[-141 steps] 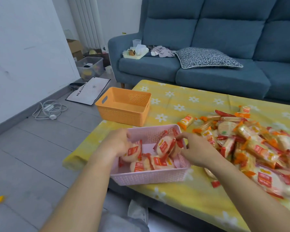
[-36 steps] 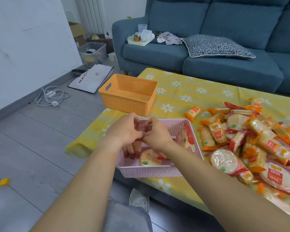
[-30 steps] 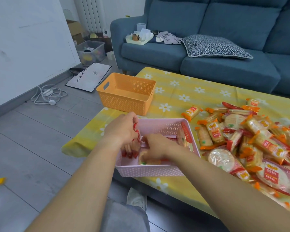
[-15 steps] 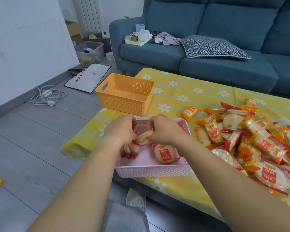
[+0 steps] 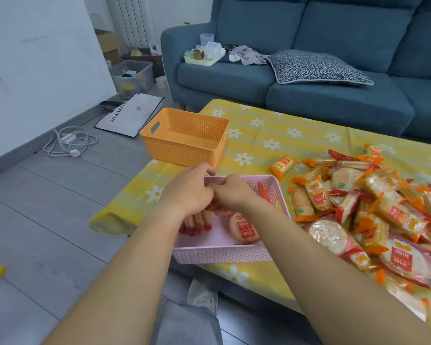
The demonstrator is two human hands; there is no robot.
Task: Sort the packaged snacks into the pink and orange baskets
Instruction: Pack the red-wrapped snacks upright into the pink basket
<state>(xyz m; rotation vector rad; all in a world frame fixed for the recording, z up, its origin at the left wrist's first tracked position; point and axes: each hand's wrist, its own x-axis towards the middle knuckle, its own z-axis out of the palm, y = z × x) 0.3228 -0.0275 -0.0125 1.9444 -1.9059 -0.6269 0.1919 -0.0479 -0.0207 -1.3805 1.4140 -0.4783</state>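
Here the pink basket [image 5: 224, 253] sits at the table's [image 5: 259, 135] near edge, holding red packs [image 5: 243, 227]. Over it, the left hand [image 5: 188, 191] and right hand [image 5: 232, 190] meet, fingers curled together on packs. The orange basket [image 5: 184, 138] stands behind; the snack pile [image 5: 373, 207] lies right.

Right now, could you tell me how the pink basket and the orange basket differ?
The pink basket holds red-wrapped snack packets; the orange basket looks empty. The pink basket sits at the table's near edge with both hands, left hand and right hand, over it; the orange basket stands farther back, untouched. Both are perforated plastic, rectangular, on the yellow tablecloth.
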